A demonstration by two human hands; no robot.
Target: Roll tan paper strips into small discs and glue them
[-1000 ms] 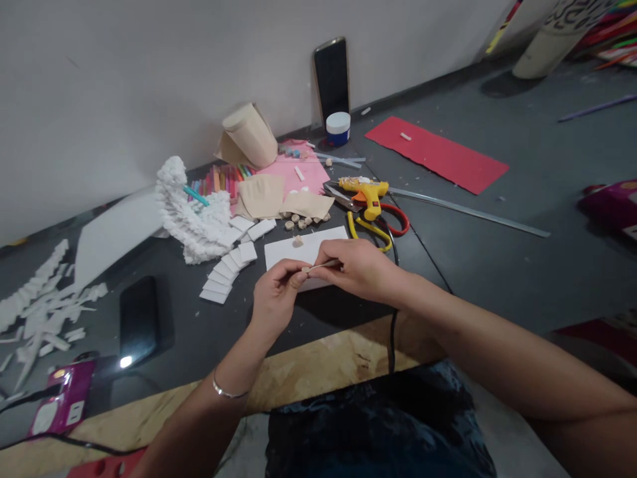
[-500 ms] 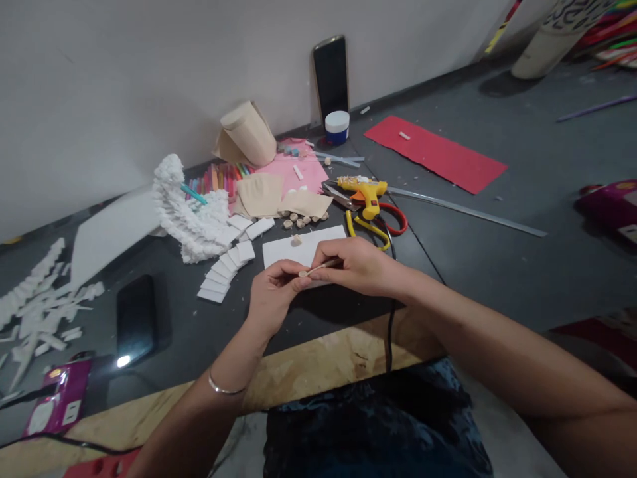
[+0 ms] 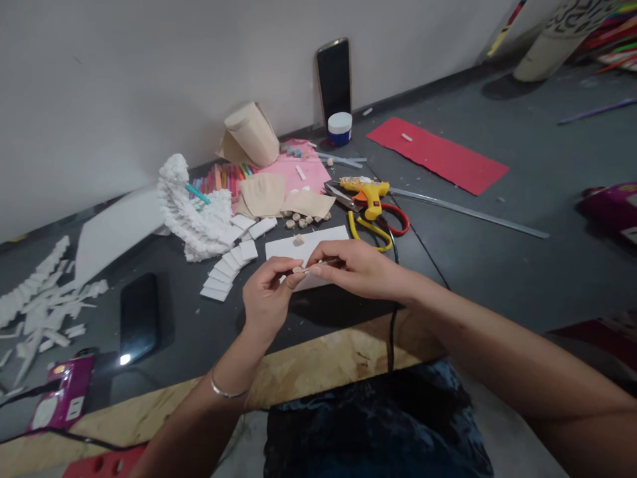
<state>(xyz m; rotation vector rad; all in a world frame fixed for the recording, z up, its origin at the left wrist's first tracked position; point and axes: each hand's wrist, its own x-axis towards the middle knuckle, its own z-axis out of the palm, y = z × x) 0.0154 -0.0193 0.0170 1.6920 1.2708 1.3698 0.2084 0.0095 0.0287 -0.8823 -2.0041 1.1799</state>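
Observation:
My left hand (image 3: pixel 263 299) pinches a small tan paper coil (image 3: pixel 297 269) between thumb and fingertips. From the coil a short narrow paper strip runs into my right hand (image 3: pixel 361 269), closed on its other end; the fingers hide part of it. Both hands are over the near edge of a white sheet (image 3: pixel 326 237). A small tan rolled piece (image 3: pixel 298 239) rests on that sheet. Behind it lie several small tan rolls (image 3: pixel 304 222) beside folded brown paper (image 3: pixel 261 194). A yellow hot glue gun (image 3: pixel 371 197) lies across scissors with red handles (image 3: pixel 402 219), beyond my right hand.
White folded cards (image 3: pixel 223 271) fan out left of my hands, near a fluffy white paper form (image 3: pixel 186 219). A lit phone (image 3: pixel 139 312) lies farther left. At the back stand a brown paper roll (image 3: pixel 253 135) and a jar (image 3: pixel 340 129). Red paper (image 3: pixel 438 156) lies right.
The strip showing between my hands looks shorter, and my left hand has shifted slightly left. The whole view has moved a little; the table items stay in place.

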